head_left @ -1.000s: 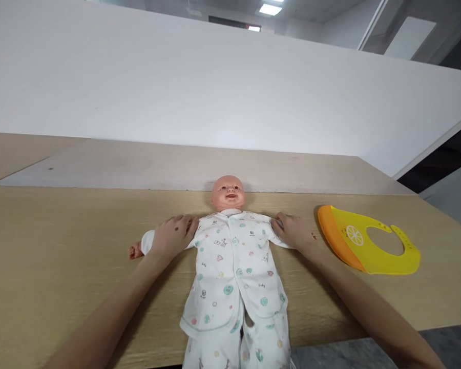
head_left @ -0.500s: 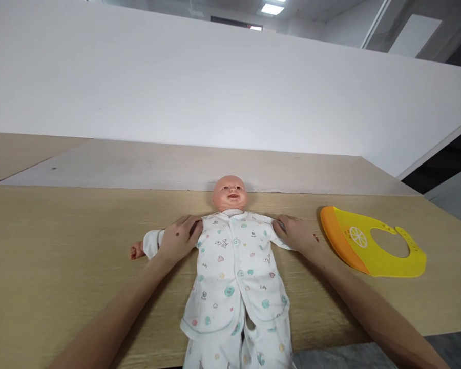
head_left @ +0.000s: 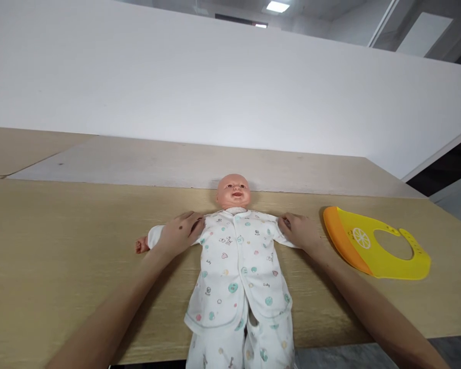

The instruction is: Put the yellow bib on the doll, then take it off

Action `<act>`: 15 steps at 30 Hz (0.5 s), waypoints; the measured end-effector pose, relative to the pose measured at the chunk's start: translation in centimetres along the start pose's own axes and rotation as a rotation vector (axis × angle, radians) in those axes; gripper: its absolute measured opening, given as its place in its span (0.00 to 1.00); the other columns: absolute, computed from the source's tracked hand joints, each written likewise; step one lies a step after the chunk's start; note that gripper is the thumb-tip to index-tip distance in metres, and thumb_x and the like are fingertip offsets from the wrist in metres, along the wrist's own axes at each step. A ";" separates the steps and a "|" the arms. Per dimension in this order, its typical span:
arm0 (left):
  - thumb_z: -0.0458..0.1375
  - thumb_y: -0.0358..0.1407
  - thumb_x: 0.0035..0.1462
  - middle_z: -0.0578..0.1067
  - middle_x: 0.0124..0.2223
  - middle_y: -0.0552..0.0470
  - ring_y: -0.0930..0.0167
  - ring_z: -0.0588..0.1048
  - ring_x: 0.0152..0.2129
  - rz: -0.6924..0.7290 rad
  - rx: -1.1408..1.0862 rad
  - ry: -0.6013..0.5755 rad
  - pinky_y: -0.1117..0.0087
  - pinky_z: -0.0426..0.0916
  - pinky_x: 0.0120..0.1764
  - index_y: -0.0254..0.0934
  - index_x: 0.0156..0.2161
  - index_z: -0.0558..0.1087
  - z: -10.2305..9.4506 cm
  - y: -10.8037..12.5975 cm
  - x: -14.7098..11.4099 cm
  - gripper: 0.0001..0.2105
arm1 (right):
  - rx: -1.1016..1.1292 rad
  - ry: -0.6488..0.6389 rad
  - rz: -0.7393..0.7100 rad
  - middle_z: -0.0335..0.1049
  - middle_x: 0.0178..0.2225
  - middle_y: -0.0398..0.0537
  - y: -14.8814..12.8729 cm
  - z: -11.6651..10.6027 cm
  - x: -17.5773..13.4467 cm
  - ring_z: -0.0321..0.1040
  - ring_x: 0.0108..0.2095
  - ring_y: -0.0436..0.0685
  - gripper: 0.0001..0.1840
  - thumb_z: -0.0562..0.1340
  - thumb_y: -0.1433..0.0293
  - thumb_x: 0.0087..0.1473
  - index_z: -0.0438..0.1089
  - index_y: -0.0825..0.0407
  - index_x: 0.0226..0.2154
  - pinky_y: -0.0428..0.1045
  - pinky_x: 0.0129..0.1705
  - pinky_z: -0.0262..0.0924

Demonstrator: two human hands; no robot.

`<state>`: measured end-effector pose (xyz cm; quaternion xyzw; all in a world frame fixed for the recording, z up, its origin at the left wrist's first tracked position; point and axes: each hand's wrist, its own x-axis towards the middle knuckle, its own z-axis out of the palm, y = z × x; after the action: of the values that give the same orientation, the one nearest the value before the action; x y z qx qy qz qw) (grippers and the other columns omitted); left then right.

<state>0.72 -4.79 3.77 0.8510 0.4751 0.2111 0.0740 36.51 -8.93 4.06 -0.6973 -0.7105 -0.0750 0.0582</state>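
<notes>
A baby doll (head_left: 236, 256) in white printed pyjamas lies on its back on the wooden table (head_left: 61, 246), head toward the far wall. My left hand (head_left: 180, 233) rests palm down over the doll's outstretched arm near the shoulder; the doll's small hand sticks out beyond it. My right hand (head_left: 300, 231) lies over the doll's other arm and hides it. Whether the fingers grip the sleeves or only press on them cannot be told. A yellow silicone bib (head_left: 380, 243) with an orange pocket lies flat to the right of my right hand.
A white partition wall (head_left: 215, 87) stands behind a paler strip of tabletop. The table's near edge cuts across the doll's legs, which hang over it. Grey floor shows at the lower right.
The view has shifted slightly, so everything sits a little further right and lower. Both hands stay on the doll's arms near the shoulders. The bib has not moved.
</notes>
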 end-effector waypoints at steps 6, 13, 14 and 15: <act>0.59 0.53 0.50 0.71 0.57 0.47 0.59 0.70 0.52 -0.016 -0.060 -0.255 0.63 0.67 0.50 0.44 0.60 0.64 -2.9 -2.9 -1.2 0.32 | 0.199 -0.148 -0.191 0.74 0.42 0.51 2.2 -2.4 0.0 0.70 0.42 0.60 0.28 0.54 0.48 0.55 0.70 0.51 0.46 0.49 0.41 0.58; 0.57 0.45 0.55 0.73 0.54 0.50 0.61 0.71 0.49 -0.051 -0.029 -0.299 0.61 0.66 0.49 0.44 0.57 0.67 -3.7 -3.7 -1.5 0.25 | 0.116 -0.305 -0.300 0.71 0.47 0.53 3.0 -2.4 0.1 0.67 0.48 0.63 0.33 0.63 0.59 0.50 0.62 0.49 0.57 0.55 0.51 0.56; 0.57 0.45 0.55 0.75 0.52 0.50 0.62 0.72 0.47 -0.058 -0.034 -0.287 0.63 0.67 0.47 0.44 0.57 0.68 -3.7 -3.6 -1.4 0.24 | 0.088 -0.277 -0.284 0.72 0.46 0.53 3.1 -2.2 0.1 0.68 0.47 0.62 0.30 0.62 0.62 0.51 0.63 0.50 0.56 0.55 0.51 0.56; 0.57 0.46 0.54 0.76 0.50 0.50 0.63 0.73 0.45 -0.061 -0.038 -0.281 0.64 0.68 0.45 0.44 0.56 0.69 -3.7 -3.6 -1.3 0.24 | 0.064 -0.248 -0.274 0.72 0.45 0.53 3.1 -1.9 0.2 0.68 0.46 0.62 0.28 0.61 0.64 0.52 0.64 0.50 0.55 0.55 0.51 0.56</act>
<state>-4.29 -4.26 5.53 0.8557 0.4818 0.0964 0.1622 39.60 -9.06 6.06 -0.5959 -0.8024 0.0272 -0.0184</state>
